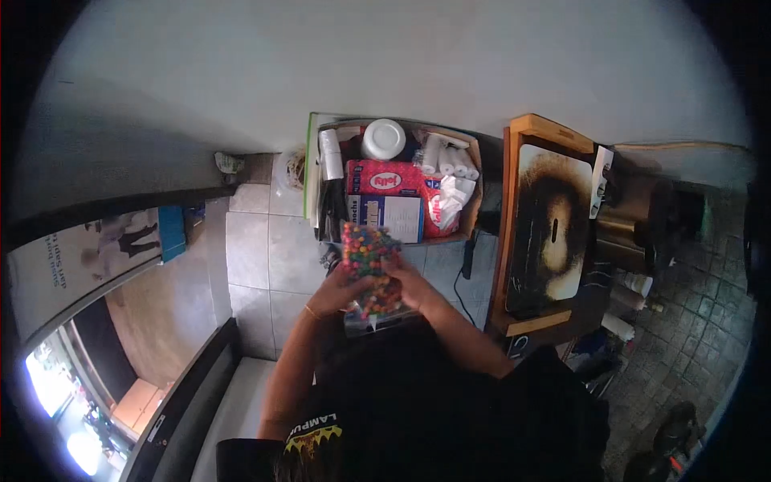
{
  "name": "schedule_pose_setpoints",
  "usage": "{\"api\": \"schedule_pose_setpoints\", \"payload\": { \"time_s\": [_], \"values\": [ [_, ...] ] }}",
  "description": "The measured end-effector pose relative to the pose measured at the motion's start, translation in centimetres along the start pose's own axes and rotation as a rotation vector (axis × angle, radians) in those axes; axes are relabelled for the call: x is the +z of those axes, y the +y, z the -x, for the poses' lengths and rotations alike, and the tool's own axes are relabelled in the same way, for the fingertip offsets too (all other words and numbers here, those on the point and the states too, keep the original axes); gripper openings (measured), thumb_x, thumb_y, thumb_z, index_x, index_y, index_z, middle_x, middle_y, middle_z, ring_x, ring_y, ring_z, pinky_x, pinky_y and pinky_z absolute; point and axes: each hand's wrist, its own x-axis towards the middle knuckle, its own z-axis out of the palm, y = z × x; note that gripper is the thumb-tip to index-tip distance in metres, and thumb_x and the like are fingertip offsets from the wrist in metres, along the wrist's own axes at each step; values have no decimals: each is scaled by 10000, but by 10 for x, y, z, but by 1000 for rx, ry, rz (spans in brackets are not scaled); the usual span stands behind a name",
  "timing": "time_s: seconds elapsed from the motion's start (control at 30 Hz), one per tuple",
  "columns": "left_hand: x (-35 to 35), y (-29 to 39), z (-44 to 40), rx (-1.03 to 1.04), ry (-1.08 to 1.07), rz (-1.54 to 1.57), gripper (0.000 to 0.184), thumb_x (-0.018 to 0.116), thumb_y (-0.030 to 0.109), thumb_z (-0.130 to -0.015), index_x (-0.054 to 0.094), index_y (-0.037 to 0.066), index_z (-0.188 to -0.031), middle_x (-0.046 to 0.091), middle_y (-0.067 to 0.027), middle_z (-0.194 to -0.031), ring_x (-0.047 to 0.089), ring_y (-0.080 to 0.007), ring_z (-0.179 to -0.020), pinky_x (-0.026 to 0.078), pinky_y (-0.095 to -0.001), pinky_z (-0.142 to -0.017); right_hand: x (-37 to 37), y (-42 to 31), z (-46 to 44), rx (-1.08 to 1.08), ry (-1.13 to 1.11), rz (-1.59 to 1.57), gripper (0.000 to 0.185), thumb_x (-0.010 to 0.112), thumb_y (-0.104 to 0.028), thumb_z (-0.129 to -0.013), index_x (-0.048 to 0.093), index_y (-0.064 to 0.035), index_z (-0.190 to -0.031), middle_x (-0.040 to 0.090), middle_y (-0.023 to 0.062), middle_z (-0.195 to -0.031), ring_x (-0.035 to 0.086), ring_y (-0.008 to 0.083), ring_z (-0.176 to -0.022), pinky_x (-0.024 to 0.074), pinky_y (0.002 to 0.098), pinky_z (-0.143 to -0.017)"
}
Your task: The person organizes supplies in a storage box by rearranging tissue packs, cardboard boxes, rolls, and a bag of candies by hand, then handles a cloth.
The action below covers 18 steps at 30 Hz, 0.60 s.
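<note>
In front of my body I hold a clear plastic bag of small multicoloured balls [367,251], perhaps sweets. My left hand [336,292] wraps round its left side and my right hand [408,283] grips its right side. The bag is upright, its lower end close to my shirt. Just beyond it stands an open cardboard box [474,173]. Inside are red tissue packs [376,178] marked "jolly", a blue and white box [401,218], a white round container [384,140] and several white rolls [450,159].
A wooden stool [554,229] with a worn dark top is at the right, a white power strip [601,183] along its edge. Bottles [626,299] lie farther right. To the left are a printed banner [88,257] and a black-edged seat [241,402]. Grey tiles [269,257] cover the floor.
</note>
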Motion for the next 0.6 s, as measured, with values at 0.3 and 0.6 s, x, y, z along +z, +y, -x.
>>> {"api": "schedule_pose_setpoints", "payload": {
  "time_s": [0.3,0.6],
  "values": [
    [-6,-19,18,-3,369,-100,424,586,254,-820,460,68,-1180,540,-79,-1083,564,-168,-895,471,-283,-681,-86,-27,-53,-518,561,23,485,665,-294,-762,441,-116,-1155,524,39,-1065,515,160,-959,457,343,-749],
    [-13,-51,62,-76,516,46,403,553,302,-837,472,98,-1174,553,-55,-1066,560,-165,-908,454,-299,-707,-28,-28,-133,-371,587,-579,528,698,-410,-695,496,-104,-1074,541,34,-943,534,199,-892,455,357,-713]
  ]
}}
